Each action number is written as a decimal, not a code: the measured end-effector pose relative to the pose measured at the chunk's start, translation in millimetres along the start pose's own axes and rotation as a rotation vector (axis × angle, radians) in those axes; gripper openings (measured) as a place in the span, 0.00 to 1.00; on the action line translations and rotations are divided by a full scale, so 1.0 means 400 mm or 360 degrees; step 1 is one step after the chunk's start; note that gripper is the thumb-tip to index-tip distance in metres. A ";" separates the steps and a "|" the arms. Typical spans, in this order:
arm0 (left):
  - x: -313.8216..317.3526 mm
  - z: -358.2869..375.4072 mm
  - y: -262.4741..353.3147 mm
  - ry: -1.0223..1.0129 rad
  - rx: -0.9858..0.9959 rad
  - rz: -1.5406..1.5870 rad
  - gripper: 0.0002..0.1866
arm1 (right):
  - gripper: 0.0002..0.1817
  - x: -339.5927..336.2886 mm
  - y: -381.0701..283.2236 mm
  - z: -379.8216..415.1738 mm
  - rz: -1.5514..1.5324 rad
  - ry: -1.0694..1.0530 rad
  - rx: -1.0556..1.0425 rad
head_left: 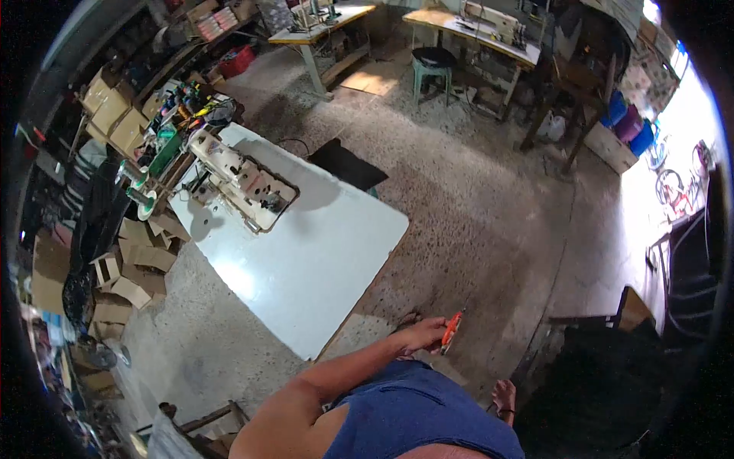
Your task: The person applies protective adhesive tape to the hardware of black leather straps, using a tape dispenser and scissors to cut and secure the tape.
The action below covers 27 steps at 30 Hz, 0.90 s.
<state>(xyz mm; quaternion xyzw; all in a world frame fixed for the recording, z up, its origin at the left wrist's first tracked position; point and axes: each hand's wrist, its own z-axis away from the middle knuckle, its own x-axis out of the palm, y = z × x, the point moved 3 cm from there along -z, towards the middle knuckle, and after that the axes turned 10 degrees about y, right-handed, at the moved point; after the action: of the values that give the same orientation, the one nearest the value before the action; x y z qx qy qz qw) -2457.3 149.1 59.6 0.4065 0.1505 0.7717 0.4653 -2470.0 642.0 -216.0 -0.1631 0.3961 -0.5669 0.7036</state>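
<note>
My left hand (423, 336) is closed around a small orange tool (453, 330) with a thin dark tip, held low in front of my blue shirt (428, 413). Its exact kind is too small to tell. A white sewing table (306, 268) lies just beyond my left forearm, apart from the hand. A cream industrial sewing machine (241, 180) is set into its far end. No right hand shows clearly; a small shape at my right side looks like a foot (503, 396).
Thread cones (141, 195) and cardboard pieces (141, 260) crowd the left. A black cloth (348, 164) sits past the table. Toward the back are a stool (433, 65) and another sewing table (474, 30). A dark covered surface (596, 390) stands at lower right.
</note>
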 end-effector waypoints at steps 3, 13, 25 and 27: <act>-0.065 -0.145 0.029 0.0159 0.0146 -0.0018 0.11 | 0.11 0.159 -0.250 -0.151 -0.0491 -0.0557 -0.0246; -0.126 -0.500 0.497 0.0342 0.0209 0.0214 0.13 | 0.15 0.282 -0.855 -0.341 0.0892 -0.0519 -0.0547; -0.305 -0.819 0.923 0.0856 0.0631 0.0588 0.15 | 0.14 0.588 -1.295 -0.985 0.1439 -0.0913 -0.0627; -0.306 -0.854 0.995 0.0891 0.0704 0.0684 0.16 | 0.14 0.698 -1.435 -1.089 0.1486 -0.0997 -0.0688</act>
<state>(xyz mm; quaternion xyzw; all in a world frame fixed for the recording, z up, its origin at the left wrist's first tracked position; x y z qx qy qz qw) -2927.7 -111.7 29.6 0.2932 0.3451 0.8811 0.1363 -3164.8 304.5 -206.2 -0.2704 0.3060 -0.0296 0.9123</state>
